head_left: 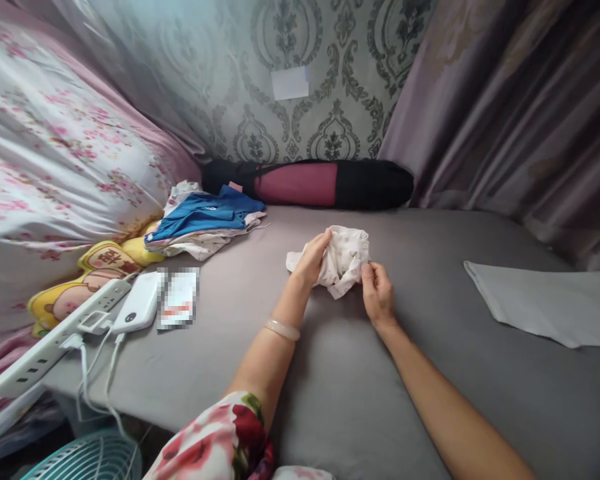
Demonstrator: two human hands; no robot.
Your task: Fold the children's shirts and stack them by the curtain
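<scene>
A crumpled white garment with small faint spots is held between both hands over the grey bed sheet. My left hand grips its left side, thumb up near the top edge; a loose flap sticks out beyond that wrist. At the lower right edge, my right hand pinches the cloth between thumb and curled fingers. The garment's exact kind cannot be made out in its bunched state. A pale bangle circles my left forearm.
A clothes pile with a blue shirt lies at the back left. Nearer are a white power bank, a power strip with cables, and a yellow plush. A folded grey cloth lies right; a black-and-pink long bag lines the wall.
</scene>
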